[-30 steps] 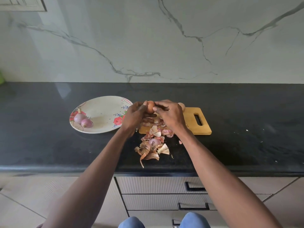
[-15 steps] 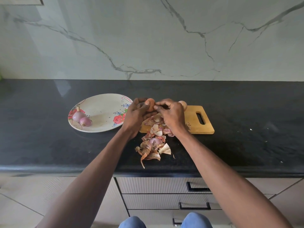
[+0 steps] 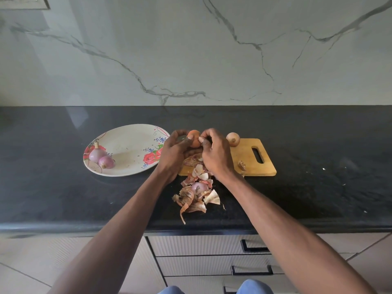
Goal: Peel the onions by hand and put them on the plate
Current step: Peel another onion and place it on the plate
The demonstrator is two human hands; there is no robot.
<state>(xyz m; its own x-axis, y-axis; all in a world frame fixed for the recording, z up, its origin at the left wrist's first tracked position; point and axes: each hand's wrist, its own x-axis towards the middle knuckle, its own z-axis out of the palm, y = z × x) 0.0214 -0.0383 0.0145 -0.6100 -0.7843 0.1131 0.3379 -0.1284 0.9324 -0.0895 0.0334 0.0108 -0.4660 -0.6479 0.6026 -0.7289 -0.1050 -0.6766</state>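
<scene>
between the two hands, above the far left corner of the cutting board [image 3: 250,164], sits an unpeeled orange-brown onion [image 3: 193,139]. left hand [image 3: 171,153]: fingers curled round the onion's left side, thumb across its front. right hand [image 3: 214,153]: fingers bent, fingertips pinching at the onion's right side; what the pinch holds is too small to make out. a second unpeeled onion [image 3: 233,139] rests on the board's far edge, just right of the right hand. two peeled purple onions [image 3: 101,158] lie touching each other on the left part of the floral plate [image 3: 127,149], which stands on the black counter [image 3: 318,187] just left of the board. loose onion skins [image 3: 197,194] are heaped from the board's near edge onto the counter toward its front rim. a small skin scrap [image 3: 241,165] lies on the board near the handle slot. behind the counter rises a veined marble wall [image 3: 191,49]; drawer fronts [image 3: 201,247] show below.
</scene>
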